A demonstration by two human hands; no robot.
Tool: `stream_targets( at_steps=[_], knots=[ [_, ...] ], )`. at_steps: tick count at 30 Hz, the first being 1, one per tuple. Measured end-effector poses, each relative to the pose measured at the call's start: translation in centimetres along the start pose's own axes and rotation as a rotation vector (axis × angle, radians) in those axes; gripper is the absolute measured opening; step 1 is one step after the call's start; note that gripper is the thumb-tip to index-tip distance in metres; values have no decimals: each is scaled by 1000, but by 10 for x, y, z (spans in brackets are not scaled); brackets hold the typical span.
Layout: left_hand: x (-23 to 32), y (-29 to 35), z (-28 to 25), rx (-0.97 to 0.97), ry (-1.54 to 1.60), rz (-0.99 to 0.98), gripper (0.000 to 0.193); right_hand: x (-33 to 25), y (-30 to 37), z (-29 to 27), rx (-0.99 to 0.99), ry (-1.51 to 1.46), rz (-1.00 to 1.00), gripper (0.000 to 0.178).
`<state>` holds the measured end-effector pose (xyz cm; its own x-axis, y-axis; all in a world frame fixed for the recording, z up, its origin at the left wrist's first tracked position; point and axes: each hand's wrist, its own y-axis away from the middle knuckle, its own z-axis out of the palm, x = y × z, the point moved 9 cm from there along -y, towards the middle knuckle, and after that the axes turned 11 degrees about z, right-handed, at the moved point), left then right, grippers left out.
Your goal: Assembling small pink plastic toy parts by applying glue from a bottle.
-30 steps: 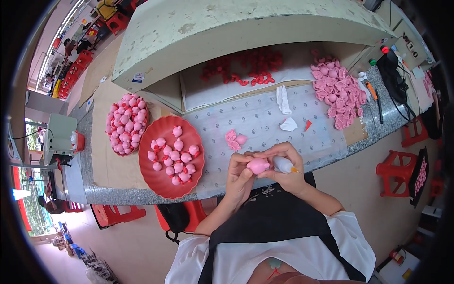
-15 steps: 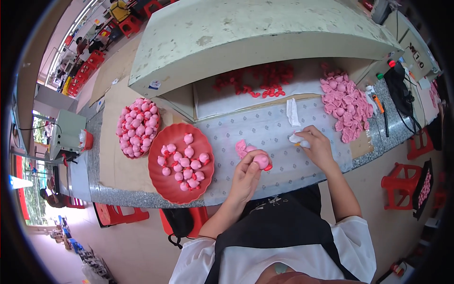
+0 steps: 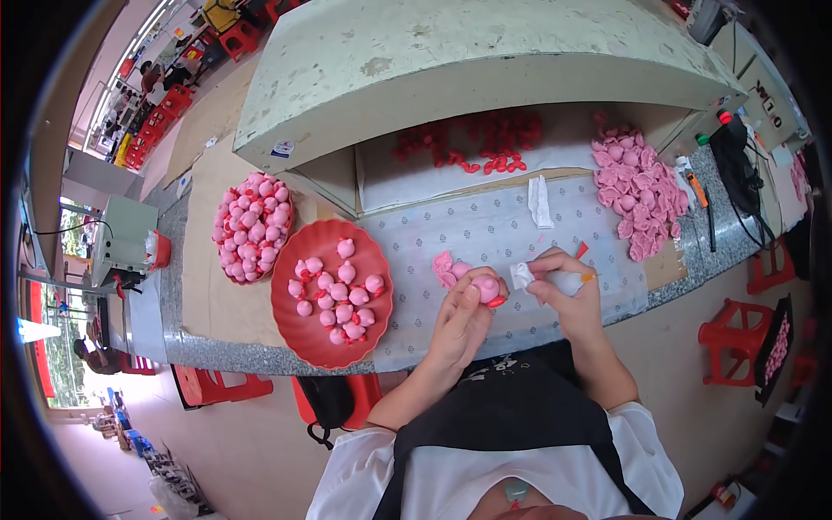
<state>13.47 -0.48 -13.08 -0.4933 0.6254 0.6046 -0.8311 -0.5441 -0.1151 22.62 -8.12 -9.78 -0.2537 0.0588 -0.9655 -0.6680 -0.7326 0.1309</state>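
Observation:
My left hand (image 3: pixel 464 321) grips a pink ball-shaped piece (image 3: pixel 484 289) with a red part at its lower side. Close to it on the right, my right hand (image 3: pixel 568 299) is closed around a whitish squeeze bottle (image 3: pixel 568 282) with an orange tip. From the same hand's fingers a crumpled white tissue (image 3: pixel 522 276) sticks out toward the pink piece, apart from it. A ruffled pink piece (image 3: pixel 444 267) and another pink ball (image 3: pixel 461 270) lie on the patterned sheet (image 3: pixel 407 299) just beyond my left hand.
To the left stand a scalloped red tray (image 3: pixel 286 325) and a basket heaped with pink pieces (image 3: pixel 254 227). A pale shelf box (image 3: pixel 468 82) covers many red parts (image 3: pixel 503 143). At right are a heap of ruffled pink pieces (image 3: pixel 637 195), an orange-handled tool (image 3: pixel 696 189) and a folded white strip (image 3: pixel 538 203).
My right hand has turned and moved nearer to my left hand, bringing the tissue close to the pink piece. The bottle's orange tip now points right. My left hand has shifted slightly right.

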Motion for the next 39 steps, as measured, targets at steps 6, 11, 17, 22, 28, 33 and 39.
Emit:
stream_targets(
  at_steps=[6, 11, 17, 22, 28, 33, 39],
  knots=[
    [0, 7, -3, 59, -59, -46, 33, 1, 0, 28, -141, 177, -66, 20],
    [8, 8, -2, -154, -324, -124, 31, -12, 8, 32, -196, 268, -250, 18],
    [15, 5, 8, -235, -325, -69, 29, -18, 17, 22, -262, 144, -350, 15],
    [36, 2, 9, -216, -604, 229, 31, 1, 12, -9, -17, -13, -37, 20],
    [56, 7, 25, -317, -1096, 620, 32, -21, 22, 15, -114, 134, -243, 22],
    [46, 8, 17, -259, -838, 429, 33, -48, 21, 46, -209, 474, -491, 19],
    [8, 8, 2, -87, -122, -43, 38, -42, 13, 27, -285, 332, -375, 15]
  ],
)
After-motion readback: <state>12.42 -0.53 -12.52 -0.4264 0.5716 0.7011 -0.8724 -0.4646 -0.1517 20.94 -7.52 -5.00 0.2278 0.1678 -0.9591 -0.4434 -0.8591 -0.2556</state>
